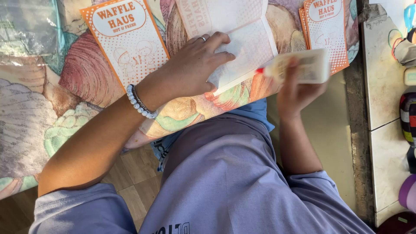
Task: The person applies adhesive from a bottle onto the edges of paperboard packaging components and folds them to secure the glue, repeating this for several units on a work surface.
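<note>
Matt paper sheet [242, 41], plastic glue bottle [299, 67], glossy patterned tablecloth [65, 99].

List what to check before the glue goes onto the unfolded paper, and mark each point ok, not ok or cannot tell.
1. Left hand pressing the unfolded paper flat: ok.
2. Right hand gripping the glue bottle: ok.
3. Red tip at the paper's edge: ok.
4. Cap off: cannot tell, blurred.
5. Finished orange printed sleeve apart from the tip: ok.
6. Patterned table cover shielded under the edge: not ok.
</note>
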